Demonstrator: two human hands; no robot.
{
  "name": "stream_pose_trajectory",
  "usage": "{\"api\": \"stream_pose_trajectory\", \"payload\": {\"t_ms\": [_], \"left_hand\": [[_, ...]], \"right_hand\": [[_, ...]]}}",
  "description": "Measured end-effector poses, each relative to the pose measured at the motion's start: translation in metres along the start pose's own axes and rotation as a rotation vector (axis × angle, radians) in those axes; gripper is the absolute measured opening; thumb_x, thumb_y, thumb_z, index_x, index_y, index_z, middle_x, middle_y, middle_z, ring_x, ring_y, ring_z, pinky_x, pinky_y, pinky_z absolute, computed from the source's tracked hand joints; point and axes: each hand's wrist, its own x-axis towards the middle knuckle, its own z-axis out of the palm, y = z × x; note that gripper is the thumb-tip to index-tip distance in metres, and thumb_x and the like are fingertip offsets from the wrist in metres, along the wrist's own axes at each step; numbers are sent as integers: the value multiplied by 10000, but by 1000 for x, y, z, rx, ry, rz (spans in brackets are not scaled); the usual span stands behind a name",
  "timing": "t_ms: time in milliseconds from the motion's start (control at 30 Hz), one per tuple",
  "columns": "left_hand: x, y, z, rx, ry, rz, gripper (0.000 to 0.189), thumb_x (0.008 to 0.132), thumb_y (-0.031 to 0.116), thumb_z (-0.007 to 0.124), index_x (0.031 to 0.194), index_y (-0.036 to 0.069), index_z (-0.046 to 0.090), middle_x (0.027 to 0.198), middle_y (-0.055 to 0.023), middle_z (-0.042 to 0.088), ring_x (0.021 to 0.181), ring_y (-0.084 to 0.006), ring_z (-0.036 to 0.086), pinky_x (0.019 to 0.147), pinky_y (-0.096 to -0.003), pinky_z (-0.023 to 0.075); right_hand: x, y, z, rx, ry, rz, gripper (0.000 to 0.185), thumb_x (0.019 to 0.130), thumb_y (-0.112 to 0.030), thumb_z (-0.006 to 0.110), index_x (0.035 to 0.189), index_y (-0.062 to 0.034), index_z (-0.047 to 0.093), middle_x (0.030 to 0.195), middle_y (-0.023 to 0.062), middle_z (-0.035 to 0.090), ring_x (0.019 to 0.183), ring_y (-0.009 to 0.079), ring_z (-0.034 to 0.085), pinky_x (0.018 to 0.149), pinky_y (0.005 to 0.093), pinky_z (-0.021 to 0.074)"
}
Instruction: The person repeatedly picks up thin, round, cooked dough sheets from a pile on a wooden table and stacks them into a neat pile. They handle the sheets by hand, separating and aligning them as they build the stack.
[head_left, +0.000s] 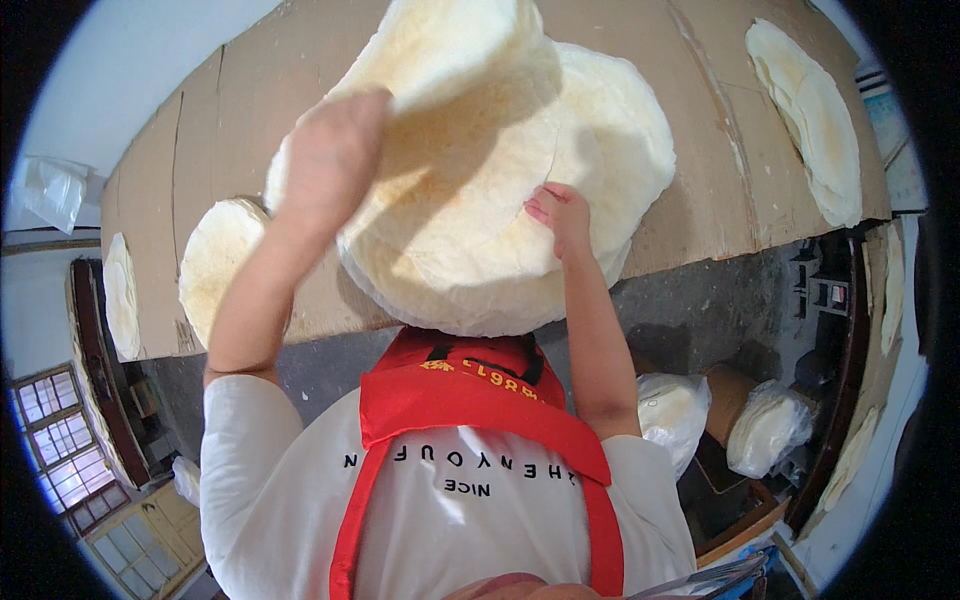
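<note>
Large, thin, pale flatbreads (487, 217) lie in a wide stack at the table's near edge, just before my apron. My left hand (337, 142), blurred, is raised over the left side of the stack, close to the edge of a lifted or folded flatbread (450, 45) that curves up at the top; whether its fingers grip that edge cannot be made out. On the right part of the stack rests my right hand (559, 214), fingers bent against the top flatbread's surface near a crease or edge; a hold on it is not clear.
The table is covered with cardboard (697, 187). A smaller stack of round flatbreads (217, 262) is at left, another (121, 300) at far left, and a long stack (810, 124) at far right. Plastic-bagged flatbreads (671, 412) stand below the table at right, beside a second bag (769, 427).
</note>
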Motion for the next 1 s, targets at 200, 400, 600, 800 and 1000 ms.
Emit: {"api": "stream_pose_trajectory", "payload": {"t_ms": [200,400,600,800,1000], "left_hand": [[-85,55,102,-220,-317,-141,301,646,-15,537,943,9,492,782,-145,563,709,-290,562,623,-372,459],[-91,79,98,-221,-162,-292,323,673,32,565,993,18,523,831,-141,587,686,-316,578,626,-387,466],[-5,-35,58,-223,-143,-436,119,717,93,563,826,62,600,702,-159,605,649,-321,591,577,-404,466],[32,-16,-14,86,90,-144,121,709,69,550,829,83,556,693,-117,588,618,-298,579,531,-393,458],[-20,37,109,-113,-185,-184,120,657,32,518,760,52,459,663,-108,521,626,-268,563,535,-360,456]], "right_hand": [[2,-5,6,-385,-205,158,172,768,-113,594,832,45,575,680,108,600,504,126,528,448,215,422],[-5,-16,36,84,-331,125,117,815,-94,522,814,7,581,702,67,585,428,31,341,376,179,224],[17,3,4,-265,45,-193,251,782,-116,591,983,29,556,771,77,604,569,87,495,500,208,390],[25,0,5,-133,87,-191,224,728,-69,624,916,38,565,732,63,593,615,122,541,569,240,440],[42,-6,-8,-224,44,-145,342,735,-100,643,993,89,522,823,118,604,664,129,562,574,227,454]]}}
